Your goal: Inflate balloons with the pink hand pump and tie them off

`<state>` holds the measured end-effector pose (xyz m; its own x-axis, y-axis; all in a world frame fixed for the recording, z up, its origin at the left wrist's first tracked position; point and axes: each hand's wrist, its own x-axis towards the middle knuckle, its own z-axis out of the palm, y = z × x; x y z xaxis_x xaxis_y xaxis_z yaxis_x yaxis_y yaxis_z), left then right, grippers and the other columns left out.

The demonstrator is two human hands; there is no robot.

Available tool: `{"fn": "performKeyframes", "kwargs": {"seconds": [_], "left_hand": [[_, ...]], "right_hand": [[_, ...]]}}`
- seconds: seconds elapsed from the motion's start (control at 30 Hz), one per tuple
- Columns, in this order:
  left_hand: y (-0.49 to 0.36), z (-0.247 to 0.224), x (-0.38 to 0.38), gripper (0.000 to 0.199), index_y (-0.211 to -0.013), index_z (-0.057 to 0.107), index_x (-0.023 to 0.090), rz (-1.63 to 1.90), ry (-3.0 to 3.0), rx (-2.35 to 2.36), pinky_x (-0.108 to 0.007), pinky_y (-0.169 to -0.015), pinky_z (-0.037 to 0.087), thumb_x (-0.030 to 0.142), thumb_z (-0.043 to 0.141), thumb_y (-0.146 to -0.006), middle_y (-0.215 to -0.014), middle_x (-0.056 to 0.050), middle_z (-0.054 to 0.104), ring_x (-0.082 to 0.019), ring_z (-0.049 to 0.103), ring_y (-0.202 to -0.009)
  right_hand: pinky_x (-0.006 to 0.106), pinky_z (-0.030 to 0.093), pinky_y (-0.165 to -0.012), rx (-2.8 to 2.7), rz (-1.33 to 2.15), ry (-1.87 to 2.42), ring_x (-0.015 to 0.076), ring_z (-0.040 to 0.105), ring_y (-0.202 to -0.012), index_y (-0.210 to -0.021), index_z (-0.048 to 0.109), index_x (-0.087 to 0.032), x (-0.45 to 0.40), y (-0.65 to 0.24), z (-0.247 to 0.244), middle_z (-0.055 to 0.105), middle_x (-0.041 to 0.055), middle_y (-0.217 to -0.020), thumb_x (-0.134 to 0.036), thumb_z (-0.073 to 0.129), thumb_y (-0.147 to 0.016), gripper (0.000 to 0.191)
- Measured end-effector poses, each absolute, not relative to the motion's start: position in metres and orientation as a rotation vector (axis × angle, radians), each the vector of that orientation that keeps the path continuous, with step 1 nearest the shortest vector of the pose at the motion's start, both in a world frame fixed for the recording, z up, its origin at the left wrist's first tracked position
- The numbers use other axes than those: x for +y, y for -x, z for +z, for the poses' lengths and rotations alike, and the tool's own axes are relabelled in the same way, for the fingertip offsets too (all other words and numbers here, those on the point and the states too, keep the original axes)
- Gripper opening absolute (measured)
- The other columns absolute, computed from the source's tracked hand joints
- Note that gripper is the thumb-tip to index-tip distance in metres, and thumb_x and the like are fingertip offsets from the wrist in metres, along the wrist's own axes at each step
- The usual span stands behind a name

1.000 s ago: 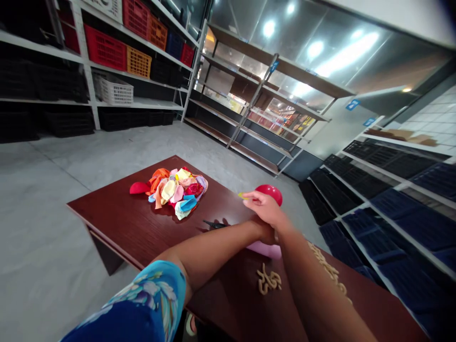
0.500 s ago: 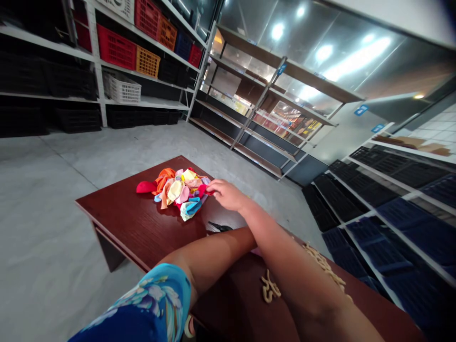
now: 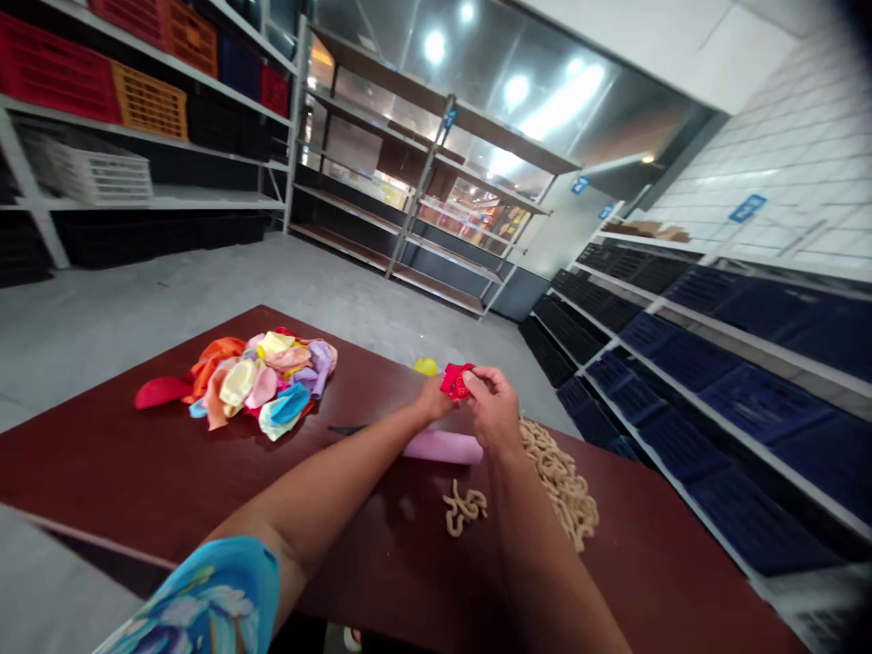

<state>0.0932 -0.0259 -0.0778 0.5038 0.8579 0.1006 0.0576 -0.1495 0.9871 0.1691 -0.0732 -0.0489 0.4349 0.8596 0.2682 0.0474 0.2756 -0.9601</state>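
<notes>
A small piece of red fabric [image 3: 452, 381] is held up above the table. My right hand [image 3: 496, 404] pinches its right side between thumb and fingers. At its left edge is my left hand [image 3: 434, 400], fingers closed around it and partly hidden. Beneath my hands lies a pink roll [image 3: 446, 447] on the dark red-brown table [image 3: 381, 536]. Dark-handled scissors [image 3: 347, 429] lie partly behind my left forearm. To the left is a heap of coloured fabric pieces [image 3: 265, 377], orange, yellow, pink, purple and blue, with a red one [image 3: 162, 391] at its side.
Beige curled cord-like pieces [image 3: 562, 486] are heaped right of my right forearm; a few more [image 3: 464, 507] lie in front of the roll. A yellow round thing [image 3: 426, 365] shows by the far edge. Shelves with crates [image 3: 742, 400] stand around.
My right hand has left the fabric heap and come back to the right with the red piece. My arms no longer cross, and both hands meet at it. The view has turned right.
</notes>
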Motion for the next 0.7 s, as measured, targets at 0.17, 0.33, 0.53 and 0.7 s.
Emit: {"fn": "performKeyframes", "kwargs": {"seconds": [0.17, 0.33, 0.53, 0.7], "left_hand": [[-0.1, -0.092, -0.013, 0.022, -0.101, 0.05, 0.014, 0.895, -1.081, 0.8, -0.02, -0.048, 0.041, 0.023, 0.04, -0.083, -0.075, -0.003, 0.055, -0.009, 0.052, -0.057], [-0.092, -0.086, -0.017, 0.031, -0.108, 0.051, 0.015, 0.732, -1.118, 0.586, -0.024, -0.06, 0.045, 0.028, 0.05, -0.079, -0.082, -0.005, 0.057, -0.011, 0.055, -0.067], [-0.087, -0.084, -0.023, 0.058, -0.117, 0.051, 0.017, 0.538, -1.403, 0.432, -0.022, -0.07, 0.042, 0.005, 0.059, -0.06, -0.1, -0.007, 0.06, -0.011, 0.056, -0.081], [-0.093, -0.086, -0.028, 0.031, -0.087, 0.062, 0.012, 0.408, -1.513, 0.504, -0.018, -0.049, 0.033, 0.004, 0.049, -0.06, -0.069, -0.001, 0.06, -0.006, 0.046, -0.052]], "right_hand": [[0.022, 0.041, -0.05, -0.947, 0.682, 1.193, 0.0083, 0.052, -0.054, -0.088, 0.059, -0.019, -0.084, -0.202, -0.069, 0.063, -0.0014, -0.074, -0.028, 0.069, -0.06, 0.031], [0.022, 0.041, -0.052, -1.097, 0.663, 1.28, 0.0105, 0.053, -0.054, -0.086, 0.065, -0.019, -0.09, -0.222, -0.074, 0.063, -0.0015, -0.063, -0.026, 0.062, -0.065, 0.023], [0.022, 0.043, -0.055, -1.063, 0.886, 1.202, 0.0102, 0.056, -0.059, -0.081, 0.064, -0.019, -0.098, -0.229, -0.067, 0.066, -0.0018, -0.072, -0.019, 0.058, -0.061, 0.021], [0.022, 0.043, -0.056, -1.152, 1.078, 1.172, 0.0103, 0.057, -0.06, -0.091, 0.059, -0.02, -0.1, -0.233, -0.07, 0.065, -0.0018, -0.075, -0.02, 0.062, -0.061, 0.031]]}}
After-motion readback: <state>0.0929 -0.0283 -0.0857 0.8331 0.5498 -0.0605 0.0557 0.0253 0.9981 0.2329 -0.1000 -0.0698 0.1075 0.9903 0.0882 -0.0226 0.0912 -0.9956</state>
